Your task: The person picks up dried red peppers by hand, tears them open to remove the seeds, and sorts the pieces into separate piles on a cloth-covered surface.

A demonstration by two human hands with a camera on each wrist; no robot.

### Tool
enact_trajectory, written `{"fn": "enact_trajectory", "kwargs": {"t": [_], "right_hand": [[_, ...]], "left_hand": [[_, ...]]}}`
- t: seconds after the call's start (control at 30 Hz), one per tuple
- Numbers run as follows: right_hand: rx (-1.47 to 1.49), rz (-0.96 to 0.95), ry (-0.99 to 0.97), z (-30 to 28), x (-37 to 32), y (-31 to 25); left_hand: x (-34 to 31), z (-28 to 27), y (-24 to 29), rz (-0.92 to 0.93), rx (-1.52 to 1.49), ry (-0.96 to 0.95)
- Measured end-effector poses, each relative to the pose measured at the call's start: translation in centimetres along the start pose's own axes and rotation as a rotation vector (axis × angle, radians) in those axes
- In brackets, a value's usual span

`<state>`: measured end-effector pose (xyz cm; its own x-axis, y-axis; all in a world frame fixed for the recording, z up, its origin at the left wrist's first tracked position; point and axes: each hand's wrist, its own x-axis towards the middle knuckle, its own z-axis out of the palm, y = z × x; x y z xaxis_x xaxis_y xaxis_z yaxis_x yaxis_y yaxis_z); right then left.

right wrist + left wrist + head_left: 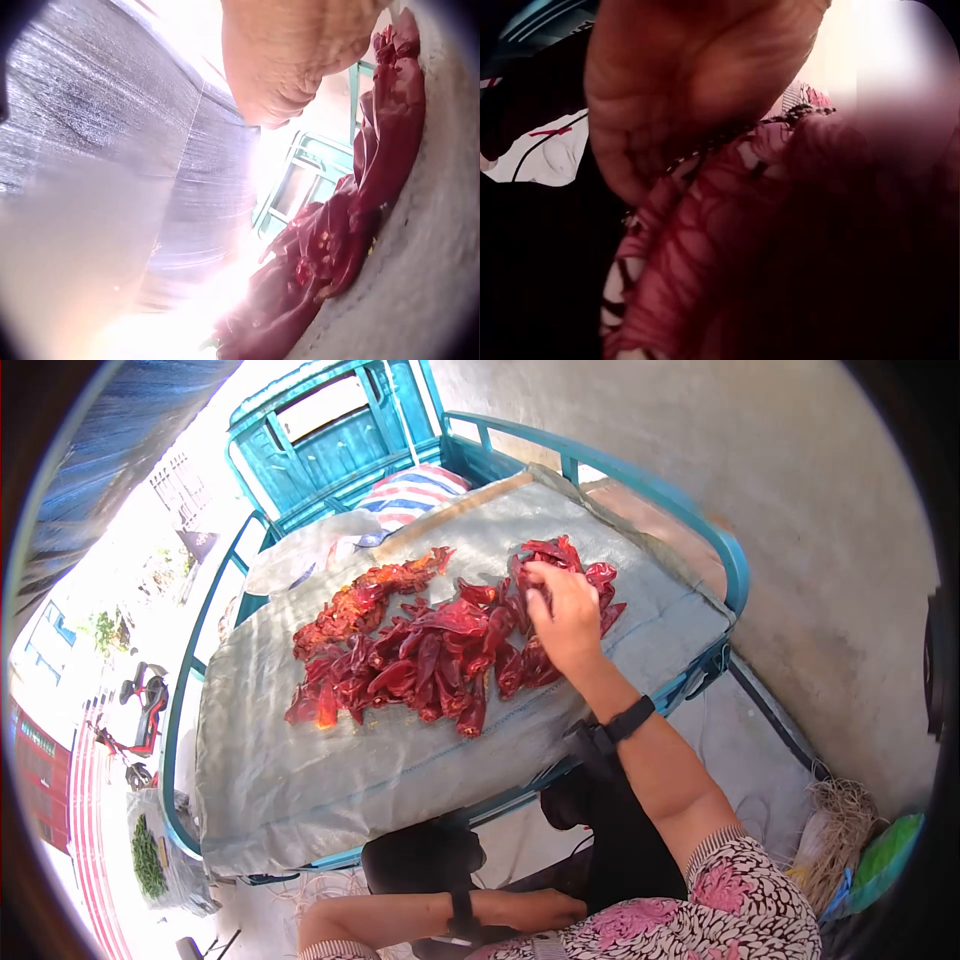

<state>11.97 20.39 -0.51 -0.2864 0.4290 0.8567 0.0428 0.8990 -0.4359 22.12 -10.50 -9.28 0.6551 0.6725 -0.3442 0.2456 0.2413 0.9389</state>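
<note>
A pile of dried red peppers [440, 660] lies across the grey sheet [350, 790] on a blue cart bed. My right hand [568, 615] is over the pile's right end, thumb and forefinger apart, close above the peppers. In the right wrist view the heel of this hand [292, 60] shows beside long, wrinkled peppers [330, 240]; its fingertips are hidden there. My left hand [540, 910] rests at my lap, against the patterned shirt [640, 925]. Its palm [697, 82] fills the upper left wrist view, with loosely bent fingers and nothing in them.
Flattened, orange-red pepper pieces [355, 605] lie in a strip behind the pile. Blue rails [650, 495] border the cart. A striped bag [415, 495] sits at its far end. A plain wall [800, 540] rises on the right; a red scooter [145, 720] stands at left.
</note>
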Motion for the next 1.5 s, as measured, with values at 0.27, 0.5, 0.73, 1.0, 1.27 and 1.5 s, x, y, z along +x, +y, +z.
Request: {"fn": "enact_trajectory", "kwargs": {"t": [0.27, 0.5, 0.73, 1.0, 1.27, 1.5], "right_hand": [[0.016, 0.049, -0.101, -1.8, 1.5, -0.9], [0.525, 0.456, -2.056, -16.5, -6.1, -11.6], [0.554, 0.208, -2.271, -25.0, -20.8, -8.8], [0.701, 0.335, -2.147, -28.7, -20.9, -8.8], [0.609, 0.401, -2.125, -25.4, -22.1, -10.0], [-0.025, -0.081, -2.338, -22.8, -18.3, -10.7]], "left_hand": [[-0.5, 1.4, -1.9, 0.150, 0.364, -0.026], [-0.6, 2.7, -1.7, 0.172, 0.848, -0.111], [-1.6, 5.0, 1.5, -0.068, 0.285, 0.155], [-4.3, 7.4, -0.2, 0.155, 0.254, 0.355], [-1.8, 6.1, -0.5, -0.184, 0.678, 0.545], [-1.5, 7.2, -2.0, 0.030, 0.336, 0.448]]}}
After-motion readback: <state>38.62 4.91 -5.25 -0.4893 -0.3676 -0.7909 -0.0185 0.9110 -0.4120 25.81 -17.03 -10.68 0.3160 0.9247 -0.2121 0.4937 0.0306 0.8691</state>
